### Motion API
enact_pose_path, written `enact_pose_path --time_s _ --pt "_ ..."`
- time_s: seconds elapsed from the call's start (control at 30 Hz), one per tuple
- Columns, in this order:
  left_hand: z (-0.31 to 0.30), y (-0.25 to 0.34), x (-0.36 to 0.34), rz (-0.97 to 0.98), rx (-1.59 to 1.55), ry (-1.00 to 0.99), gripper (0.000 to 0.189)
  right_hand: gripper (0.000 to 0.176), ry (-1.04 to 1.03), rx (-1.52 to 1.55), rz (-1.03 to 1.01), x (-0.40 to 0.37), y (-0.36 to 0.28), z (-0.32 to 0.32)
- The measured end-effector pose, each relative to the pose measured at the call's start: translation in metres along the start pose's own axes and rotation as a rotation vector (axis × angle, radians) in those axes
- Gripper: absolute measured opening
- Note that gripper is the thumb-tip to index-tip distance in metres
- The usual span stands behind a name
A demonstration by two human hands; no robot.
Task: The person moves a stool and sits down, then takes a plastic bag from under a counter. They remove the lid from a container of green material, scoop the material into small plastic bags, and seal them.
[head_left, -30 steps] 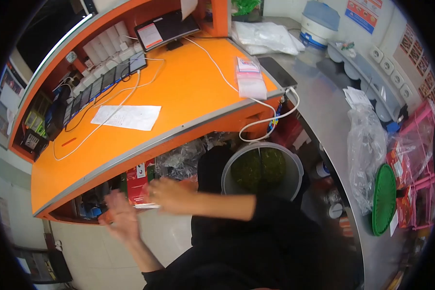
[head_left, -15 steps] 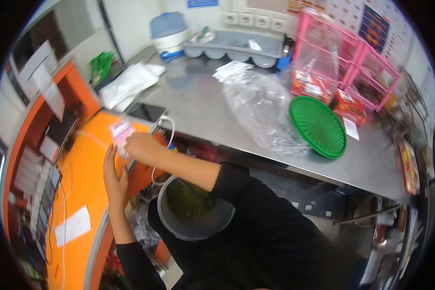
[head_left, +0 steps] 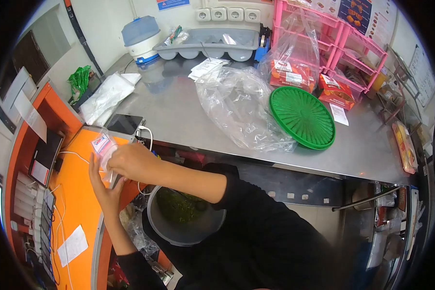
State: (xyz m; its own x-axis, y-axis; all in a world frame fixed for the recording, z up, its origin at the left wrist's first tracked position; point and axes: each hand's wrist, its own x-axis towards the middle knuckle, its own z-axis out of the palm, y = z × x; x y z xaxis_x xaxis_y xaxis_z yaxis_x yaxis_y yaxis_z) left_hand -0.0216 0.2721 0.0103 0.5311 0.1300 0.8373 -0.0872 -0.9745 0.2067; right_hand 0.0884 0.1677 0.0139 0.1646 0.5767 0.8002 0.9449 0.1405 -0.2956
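A small clear plastic packet with a red, white and blue label (head_left: pixel 101 143) stands up over the orange counter (head_left: pixel 75 193). My right hand (head_left: pixel 130 162) is closed around its right side, and the fingertips are partly hidden behind the knuckles. Just below and to the left, my left hand (head_left: pixel 106 193) has its fingers stretched upward and its thumb apart. Those fingers lie beside the packet's lower end; whether they press on it is hard to see. Under my right forearm is a translucent tub (head_left: pixel 186 237) with chopped green stuff (head_left: pixel 179 208) inside.
On the steel table (head_left: pixel 174 104) lie a green ribbed lid (head_left: pixel 303 117), a large clear plastic bag (head_left: pixel 237 108), red boxes (head_left: pixel 336 92) and a phone (head_left: pixel 124 123) with a white cable. Pink racks (head_left: pixel 333 48) and a grey tray (head_left: pixel 208 41) stand at the back.
My left hand has risen to the packet's lower end, and its thumb has come closer to my right hand. My right hand still holds the packet. The whole view has shifted slightly.
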Motion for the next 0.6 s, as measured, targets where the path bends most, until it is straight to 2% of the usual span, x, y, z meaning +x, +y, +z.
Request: enact_pose_path --time_s 0.03,0.1,0.13,0.2,0.23,0.3,0.33,0.37,0.4,0.43,0.47,0.6 --pt "-0.002 -0.011 -0.015 -0.187 -0.205 -0.103 0.045 0.014 0.049 0.282 0.086 -0.009 -0.002 -0.002" --pt "-0.009 -0.044 -0.055 -0.559 -0.61 -0.293 0.042 0.014 -0.025 0.567 0.35 -0.032 -0.01 -0.022" --pt "-0.012 -0.032 -0.059 -0.69 -0.855 -0.291 0.037 0.015 -0.065 0.71 0.478 -0.042 -0.014 -0.03" --pt "-0.013 0.006 -0.072 -0.95 -1.346 -0.271 0.028 0.014 0.236 0.304 0.326 -0.066 -0.016 -0.025" --pt "-0.007 0.014 -0.082 -0.991 -1.339 -0.255 0.024 0.014 0.377 0.104 0.252 -0.079 -0.021 -0.022" --pt "0.004 0.044 -0.089 -1.084 -1.191 -0.169 0.016 0.015 0.219 0.191 0.242 -0.103 -0.045 -0.022" --pt "0.01 0.039 -0.108 -1.088 -1.189 -0.202 0.013 0.016 0.127 0.252 0.231 -0.112 -0.055 -0.021" --pt "0.013 0.039 -0.122 -1.165 -1.326 -0.208 0.012 0.016 0.051 0.407 0.38 -0.123 -0.057 -0.015" --pt "0.019 0.051 -0.125 -1.189 -1.326 -0.16 0.011 0.016 -0.037 0.557 0.529 -0.135 -0.058 -0.008" --pt "0.022 0.06 -0.123 -1.215 -1.348 -0.1 0.012 0.015 0.047 0.429 0.406 -0.14 -0.052 -0.007" --pt "0.023 0.055 -0.137 -1.327 -1.477 -0.128 0.012 0.014 0.082 0.433 0.466 -0.144 -0.051 -0.007" --pt "0.02 0.074 -0.144 -1.401 -1.301 -0.125 0.011 0.02 0.018 0.188 0.363 -0.161 -0.046 -0.005"
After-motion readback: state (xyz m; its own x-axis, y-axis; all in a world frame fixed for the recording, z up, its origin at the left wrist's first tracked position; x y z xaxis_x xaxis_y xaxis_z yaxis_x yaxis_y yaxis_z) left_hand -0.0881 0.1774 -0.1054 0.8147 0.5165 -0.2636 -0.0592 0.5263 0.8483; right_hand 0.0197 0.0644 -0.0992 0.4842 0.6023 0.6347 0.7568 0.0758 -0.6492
